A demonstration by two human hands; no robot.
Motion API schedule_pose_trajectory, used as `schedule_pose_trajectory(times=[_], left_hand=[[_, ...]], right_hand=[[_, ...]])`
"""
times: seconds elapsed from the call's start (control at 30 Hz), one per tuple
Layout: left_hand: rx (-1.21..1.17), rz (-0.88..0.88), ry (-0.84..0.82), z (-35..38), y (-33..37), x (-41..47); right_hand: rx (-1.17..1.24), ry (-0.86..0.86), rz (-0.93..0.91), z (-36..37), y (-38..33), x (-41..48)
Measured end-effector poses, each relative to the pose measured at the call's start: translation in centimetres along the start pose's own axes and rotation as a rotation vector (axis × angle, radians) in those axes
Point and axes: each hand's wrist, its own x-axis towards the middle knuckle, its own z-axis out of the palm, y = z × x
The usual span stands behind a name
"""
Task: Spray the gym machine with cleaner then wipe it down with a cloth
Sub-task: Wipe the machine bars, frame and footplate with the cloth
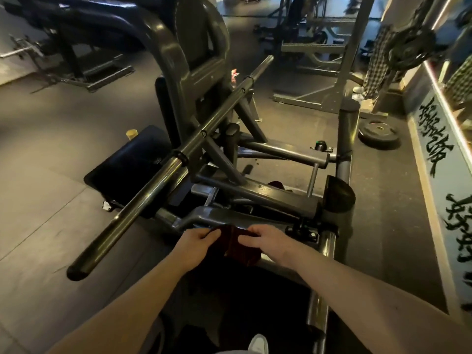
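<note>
A dark grey gym machine (pixel 278 199) with a long steel bar (pixel 158 175) and a black seat pad (pixel 132 164) fills the middle of the head view. A dark red cloth (pixel 238 245) lies on the machine's lower frame tube near me. My left hand (pixel 198 238) pinches the cloth's left edge. My right hand (pixel 269 237) grips its right edge from above. Both hands hold the cloth stretched between them against the frame. No spray bottle is visible in my hands.
A weight plate (pixel 378 134) lies on the floor at the right, beside a mirrored wall with green lettering (pixel 439 154). A small yellow-capped container (pixel 131 134) stands behind the seat pad. Other racks and benches stand further back. Open rubber floor lies to the left.
</note>
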Motion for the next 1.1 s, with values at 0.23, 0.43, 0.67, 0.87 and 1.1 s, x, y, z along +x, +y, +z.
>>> schedule_pose_trajectory(times=[0.23,0.43,0.67,0.87,1.1], left_hand=[[0.058,0.113,0.084,0.3,3.8,6.3],[0.054,0.120,0.065,-2.2,6.7,11.3],[0.130,0.121,-0.196,-5.8,7.8,17.4],[0.200,0.152,-0.166,-7.3,7.7,22.5],[0.088,0.113,-0.093,-7.1,9.1,25.5]], right_hand=[[0.186,0.060,0.016,-3.0,-1.8,3.8],[0.323,0.089,0.064,-3.8,-6.0,8.2],[0.455,0.108,0.103,-3.7,-9.3,14.4],[0.198,0.278,0.062,-3.8,-10.4,17.1],[0.151,0.529,0.099,-6.9,-9.8,17.9]])
